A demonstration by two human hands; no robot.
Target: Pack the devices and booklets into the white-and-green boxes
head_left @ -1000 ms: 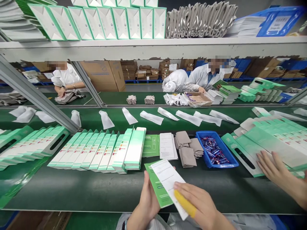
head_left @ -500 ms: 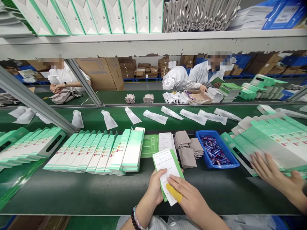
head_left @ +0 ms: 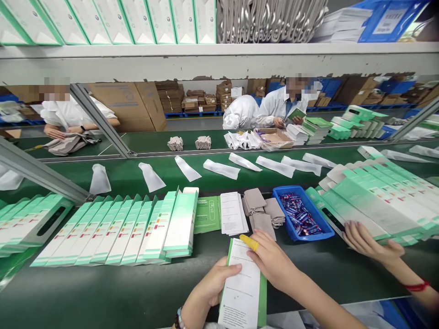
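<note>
My left hand [head_left: 217,281] is closed around a green booklet [head_left: 263,292] with a printed white leaflet [head_left: 242,288] lying on top, its thumb pressing on the paper. At the leaflet's upper end is my right hand [head_left: 272,258], fingers bent and partly apart. A yellow cover [head_left: 249,242] sits on one of its fingers, over the leaflet's top edge. Just beyond that hand lie folded grey pouches [head_left: 255,201]. Left of them are a stack of white leaflets [head_left: 233,212] and green booklets [head_left: 207,214].
Green-and-white cartons [head_left: 113,233] lean in a row at left; more cartons [head_left: 377,196] lie at right under another person's hand [head_left: 368,244]. A blue bin [head_left: 303,235] holds small batteries. White sleeves [head_left: 221,169] lie on the green belt [head_left: 174,183] behind. A shelf [head_left: 206,64] spans overhead.
My left hand has drawn the booklet and leaflet down and nearer. My right hand has moved up from the leaflet's middle to its top edge. The view has shifted slightly right.
</note>
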